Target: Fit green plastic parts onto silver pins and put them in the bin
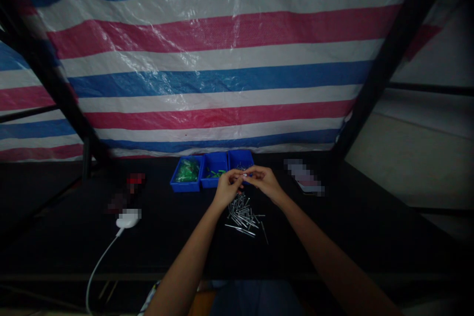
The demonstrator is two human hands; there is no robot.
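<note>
My left hand (228, 187) and my right hand (264, 182) meet in front of the blue bins, fingertips pinched together. A tiny pale, shiny piece (245, 176) shows between the fingertips; its kind is too small to make out. Just below my hands, a loose pile of long, thin silvery metal pins, like screws or nails (242, 215), lies on the black table. Beyond my fingers stands the right blue bin (237, 153) with small metal bits inside, partly hidden by my hands. The middle blue bin (215, 158) holds some small green pieces (218, 174).
The left blue bin (185, 187) contains a clear bag of green pieces (187, 170). A phone-like object (305, 177), blurred, lies at right. At left are a white device with a cable (128, 219) and a blurred red item (135, 179). Striped sheeting (229, 76) hangs behind the black table (170, 237).
</note>
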